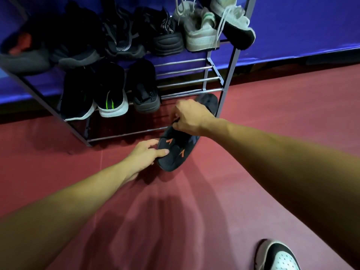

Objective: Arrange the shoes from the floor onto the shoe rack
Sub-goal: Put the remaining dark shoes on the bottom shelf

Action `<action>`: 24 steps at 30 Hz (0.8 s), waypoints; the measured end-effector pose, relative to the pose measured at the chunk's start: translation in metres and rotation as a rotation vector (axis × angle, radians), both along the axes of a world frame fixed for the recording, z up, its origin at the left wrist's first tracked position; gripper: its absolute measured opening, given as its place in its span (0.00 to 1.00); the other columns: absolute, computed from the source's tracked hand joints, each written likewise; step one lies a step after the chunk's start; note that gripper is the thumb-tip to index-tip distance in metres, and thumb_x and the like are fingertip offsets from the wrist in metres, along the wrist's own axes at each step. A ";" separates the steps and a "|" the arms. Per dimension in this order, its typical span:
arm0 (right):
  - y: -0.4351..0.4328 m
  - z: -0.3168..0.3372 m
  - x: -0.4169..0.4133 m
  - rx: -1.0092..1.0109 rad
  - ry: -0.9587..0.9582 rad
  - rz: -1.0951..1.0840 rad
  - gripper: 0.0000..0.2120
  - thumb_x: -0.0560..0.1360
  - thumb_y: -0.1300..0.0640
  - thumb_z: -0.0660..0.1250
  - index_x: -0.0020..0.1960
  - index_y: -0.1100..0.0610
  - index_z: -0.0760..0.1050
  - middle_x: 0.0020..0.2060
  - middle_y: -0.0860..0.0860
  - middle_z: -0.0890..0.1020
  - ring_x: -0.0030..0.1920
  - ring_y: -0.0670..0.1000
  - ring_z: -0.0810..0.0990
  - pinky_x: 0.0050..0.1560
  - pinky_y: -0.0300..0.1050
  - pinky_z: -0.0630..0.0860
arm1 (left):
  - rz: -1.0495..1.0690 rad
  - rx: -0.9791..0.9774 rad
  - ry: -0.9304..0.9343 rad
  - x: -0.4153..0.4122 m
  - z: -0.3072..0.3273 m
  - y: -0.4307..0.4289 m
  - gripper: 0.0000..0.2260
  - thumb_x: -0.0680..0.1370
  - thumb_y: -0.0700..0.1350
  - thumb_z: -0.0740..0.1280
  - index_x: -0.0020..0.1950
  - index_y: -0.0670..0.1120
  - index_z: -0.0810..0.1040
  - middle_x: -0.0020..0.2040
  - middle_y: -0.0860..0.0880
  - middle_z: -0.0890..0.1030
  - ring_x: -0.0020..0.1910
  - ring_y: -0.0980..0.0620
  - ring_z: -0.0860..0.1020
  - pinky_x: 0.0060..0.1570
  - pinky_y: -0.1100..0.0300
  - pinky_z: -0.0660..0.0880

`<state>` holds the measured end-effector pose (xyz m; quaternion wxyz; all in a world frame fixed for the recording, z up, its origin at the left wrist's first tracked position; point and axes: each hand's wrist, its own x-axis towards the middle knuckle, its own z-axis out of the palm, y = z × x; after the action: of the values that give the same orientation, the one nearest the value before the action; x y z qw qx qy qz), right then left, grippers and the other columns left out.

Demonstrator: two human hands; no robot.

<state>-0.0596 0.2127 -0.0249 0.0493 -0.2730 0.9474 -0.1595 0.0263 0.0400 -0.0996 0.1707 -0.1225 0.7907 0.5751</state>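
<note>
A dark sneaker with orange marks [175, 152] lies on the red floor just in front of the metal shoe rack [194, 80]. My right hand [190, 117] is curled over its middle and pinches a black lace or the tongue. My left hand [145, 154] grips the near end of the same shoe, thumb on top. The rack's upper shelf holds several dark shoes and a white pair [204, 30]. Its lower shelf holds three dark shoes [109, 90] at the left, with bare bars at the right.
A black-and-white shoe [276, 256] shows at the bottom right of the red floor [175, 221]. A blue wall [302, 26] stands behind the rack. The rack's right post [226, 90] is close beside my right hand.
</note>
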 end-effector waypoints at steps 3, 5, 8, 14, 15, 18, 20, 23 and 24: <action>0.002 0.005 -0.003 -0.148 0.052 -0.080 0.03 0.71 0.52 0.66 0.39 0.46 0.73 0.42 0.48 0.81 0.47 0.55 0.80 0.41 0.46 0.72 | 0.114 0.073 -0.017 -0.007 0.004 0.009 0.08 0.76 0.44 0.73 0.53 0.53 0.84 0.46 0.51 0.86 0.44 0.52 0.76 0.35 0.61 0.68; 0.006 0.005 -0.004 -0.233 0.065 -0.155 0.05 0.71 0.50 0.65 0.38 0.47 0.72 0.40 0.48 0.82 0.45 0.54 0.80 0.43 0.48 0.76 | 0.120 0.148 -0.036 -0.011 0.009 0.016 0.09 0.77 0.43 0.72 0.57 0.52 0.83 0.47 0.52 0.85 0.45 0.53 0.77 0.36 0.62 0.68; 0.018 0.000 -0.001 -0.281 0.055 -0.258 0.11 0.71 0.47 0.64 0.34 0.51 0.70 0.34 0.49 0.81 0.40 0.55 0.79 0.40 0.47 0.75 | 0.134 0.316 -0.062 -0.013 0.016 0.026 0.11 0.79 0.43 0.69 0.61 0.52 0.81 0.52 0.53 0.85 0.47 0.56 0.79 0.40 0.62 0.68; 0.041 -0.011 -0.003 -0.253 0.041 -0.411 0.18 0.74 0.44 0.62 0.33 0.56 0.72 0.30 0.50 0.79 0.37 0.56 0.78 0.35 0.47 0.69 | 0.230 0.402 -0.050 -0.031 0.022 0.037 0.09 0.80 0.42 0.68 0.57 0.53 0.81 0.48 0.52 0.84 0.40 0.57 0.77 0.36 0.64 0.68; 0.043 -0.013 -0.003 -0.266 0.004 -0.426 0.18 0.74 0.43 0.62 0.33 0.56 0.71 0.31 0.50 0.79 0.37 0.55 0.78 0.35 0.46 0.69 | 0.240 0.411 -0.052 -0.036 0.023 0.039 0.08 0.80 0.43 0.69 0.57 0.53 0.81 0.47 0.53 0.85 0.39 0.57 0.76 0.35 0.64 0.67; 0.045 -0.020 -0.006 -0.311 -0.110 -0.493 0.18 0.74 0.41 0.62 0.37 0.55 0.70 0.35 0.51 0.80 0.38 0.55 0.78 0.37 0.49 0.73 | 0.299 0.452 -0.072 -0.048 0.027 0.046 0.10 0.79 0.45 0.70 0.60 0.52 0.80 0.51 0.51 0.85 0.39 0.56 0.75 0.34 0.64 0.67; 0.047 -0.023 -0.011 -0.397 -0.203 -0.569 0.20 0.73 0.40 0.63 0.42 0.59 0.73 0.38 0.53 0.82 0.41 0.57 0.80 0.42 0.51 0.77 | 0.340 0.494 -0.081 -0.055 0.028 0.054 0.09 0.79 0.46 0.70 0.60 0.52 0.80 0.52 0.50 0.85 0.40 0.55 0.75 0.33 0.64 0.68; 0.050 -0.021 -0.015 -0.644 -0.411 -0.610 0.18 0.75 0.45 0.65 0.48 0.62 0.78 0.35 0.51 0.81 0.37 0.54 0.78 0.37 0.46 0.72 | 0.394 0.531 -0.079 -0.066 0.033 0.064 0.06 0.80 0.47 0.70 0.56 0.53 0.81 0.51 0.52 0.85 0.36 0.56 0.74 0.32 0.64 0.67; 0.051 -0.020 -0.016 -0.721 -0.487 -0.597 0.15 0.76 0.48 0.66 0.47 0.61 0.78 0.33 0.50 0.79 0.34 0.52 0.75 0.34 0.44 0.69 | 0.417 0.539 -0.080 -0.070 0.035 0.066 0.08 0.80 0.47 0.70 0.58 0.53 0.80 0.54 0.51 0.85 0.35 0.57 0.74 0.31 0.64 0.67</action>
<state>-0.0758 0.2640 -0.0449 0.1235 0.0543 0.8301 -0.5410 -0.0440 0.1059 -0.0650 0.1067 -0.2544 0.5609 0.7806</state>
